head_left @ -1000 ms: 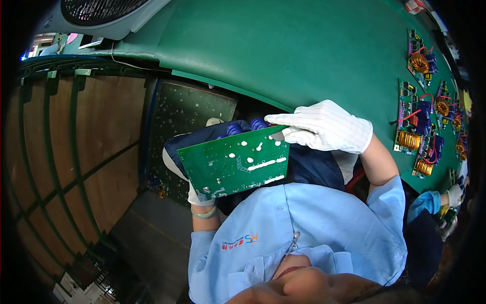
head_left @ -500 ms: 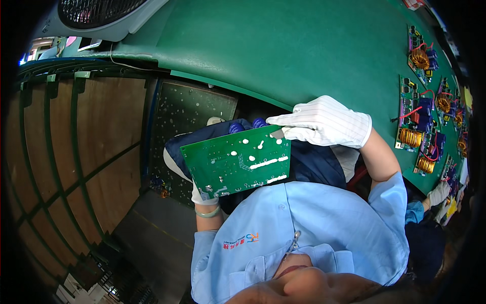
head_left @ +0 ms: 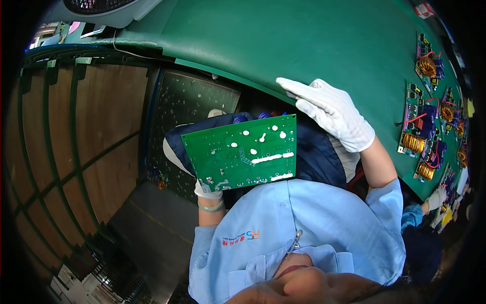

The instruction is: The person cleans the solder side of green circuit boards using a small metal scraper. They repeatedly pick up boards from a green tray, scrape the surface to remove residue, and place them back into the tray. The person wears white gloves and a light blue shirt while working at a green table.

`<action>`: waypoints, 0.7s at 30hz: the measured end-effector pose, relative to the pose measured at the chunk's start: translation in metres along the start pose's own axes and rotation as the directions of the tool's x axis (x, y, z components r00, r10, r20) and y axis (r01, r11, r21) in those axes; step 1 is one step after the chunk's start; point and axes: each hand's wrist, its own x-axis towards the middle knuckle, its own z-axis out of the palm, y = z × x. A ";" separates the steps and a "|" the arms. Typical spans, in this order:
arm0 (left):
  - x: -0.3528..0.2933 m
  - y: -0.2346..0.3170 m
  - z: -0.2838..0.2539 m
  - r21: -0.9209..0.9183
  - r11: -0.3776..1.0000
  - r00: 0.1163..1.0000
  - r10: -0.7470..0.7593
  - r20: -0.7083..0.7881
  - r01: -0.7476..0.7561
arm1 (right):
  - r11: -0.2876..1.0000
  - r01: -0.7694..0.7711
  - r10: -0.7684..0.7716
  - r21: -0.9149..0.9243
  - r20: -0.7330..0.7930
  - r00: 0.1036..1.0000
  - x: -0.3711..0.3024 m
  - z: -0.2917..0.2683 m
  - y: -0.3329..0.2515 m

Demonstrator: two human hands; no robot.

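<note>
A green circuit board (head_left: pixel 228 159) is tilted above my lap, its underside facing up with solder joints and white blobs and strips. Blue cylindrical parts (head_left: pixel 240 119) poke out past its far edge. My left hand (head_left: pixel 206 190), in a white glove, grips the board at its near left corner; most of its fingers are hidden beneath. To the right of the board, my gloved right hand (head_left: pixel 331 114) is apart from it, over the table edge. Its fingers are stretched out, and nothing shows in them.
The green table (head_left: pixel 283 45) spans the far side. Several assembled boards with copper coils (head_left: pixel 414 143) lie at its right, where another person's gloved hand (head_left: pixel 436 197) is. A grey fan (head_left: pixel 101 12) stands far left. Wooden panels in a green frame (head_left: pixel 109 111) are on the left.
My right hand has let go of the board's far right corner and lifted away, its fingers straightening. The board has swung slightly, its right side a little farther away, still in my left hand.
</note>
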 end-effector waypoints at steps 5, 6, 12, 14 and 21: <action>-0.002 0.001 0.004 0.014 1.000 1.000 0.013 -0.011 -0.013 | 0.890 -0.251 0.248 0.381 0.058 0.967 -0.006 -0.004 -0.014; -0.002 0.001 0.005 0.022 1.000 1.000 0.015 -0.012 -0.015 | 0.849 -0.316 0.300 0.424 0.105 0.948 -0.007 -0.004 -0.016; -0.002 -0.002 0.009 0.039 0.999 1.000 0.025 -0.014 -0.025 | 0.669 -0.302 0.271 0.679 0.155 0.950 -0.016 0.025 -0.002; -0.002 -0.003 0.010 0.039 0.999 0.999 0.030 -0.013 -0.030 | 0.632 -0.303 0.283 0.713 0.151 0.947 -0.016 0.026 -0.003; 0.000 -0.004 0.012 0.056 0.998 0.999 0.039 -0.015 -0.038 | 0.554 -0.414 0.366 0.722 0.236 0.900 -0.012 0.020 -0.017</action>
